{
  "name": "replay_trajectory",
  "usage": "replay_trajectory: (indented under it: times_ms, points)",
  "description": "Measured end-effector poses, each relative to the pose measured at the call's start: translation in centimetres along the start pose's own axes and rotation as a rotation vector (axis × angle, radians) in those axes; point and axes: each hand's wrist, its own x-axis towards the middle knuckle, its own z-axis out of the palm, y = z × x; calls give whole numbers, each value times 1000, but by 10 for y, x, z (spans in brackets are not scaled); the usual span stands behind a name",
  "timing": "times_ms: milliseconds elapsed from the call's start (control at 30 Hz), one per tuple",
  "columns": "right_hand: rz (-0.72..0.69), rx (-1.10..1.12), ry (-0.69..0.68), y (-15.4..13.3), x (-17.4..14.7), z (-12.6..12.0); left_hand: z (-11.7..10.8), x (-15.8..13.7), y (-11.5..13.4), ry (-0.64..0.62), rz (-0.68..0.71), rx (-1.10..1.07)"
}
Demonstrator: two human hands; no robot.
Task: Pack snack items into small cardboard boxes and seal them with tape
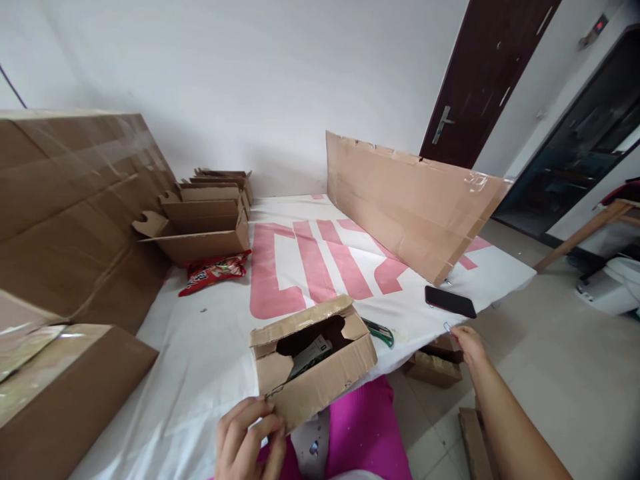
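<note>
A small brown cardboard box [320, 390] sits at the table's near edge, its top flaps partly open. Inside it lies a grey-and-white printed packet [311, 355], partly hidden by the flaps. My left hand [250, 437] has its curled fingers on the box's near left corner; the thumb is hard to see. At the table's right edge, my right hand [469, 343] pinches a small blue paper clip [447, 327] between thumb and finger. Just beyond that hand lies a dark phone [450, 301]. A green utility knife [380, 332] lies against the box's right side.
Several open cardboard boxes [200, 243] stand in a row at back left, with a red snack bag [215, 272] in front. Large cartons [75, 200] fill the left side. A cardboard panel [405, 200] stands at back right. Another box [434, 369] is below the table edge.
</note>
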Motion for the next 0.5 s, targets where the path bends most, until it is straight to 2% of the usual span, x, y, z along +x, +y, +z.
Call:
replay_trajectory:
  times_ms: [100,200,367,433,500]
  points:
    - [25,-54,20,2,2,2,1,-3,2,-20,-6,-9]
    - [-17,-97,42,1,-2,0,-1,-3,5,-41,-53,-32]
    - [-140,-153,110,-10,-8,-8,-13,20,1,-52,-68,-89]
    - [-211,-192,111,-19,-7,-5,-16,36,-4,-147,-39,-83]
    - [-288,-262,75,-29,-4,3,-16,51,-10,-316,-3,-59]
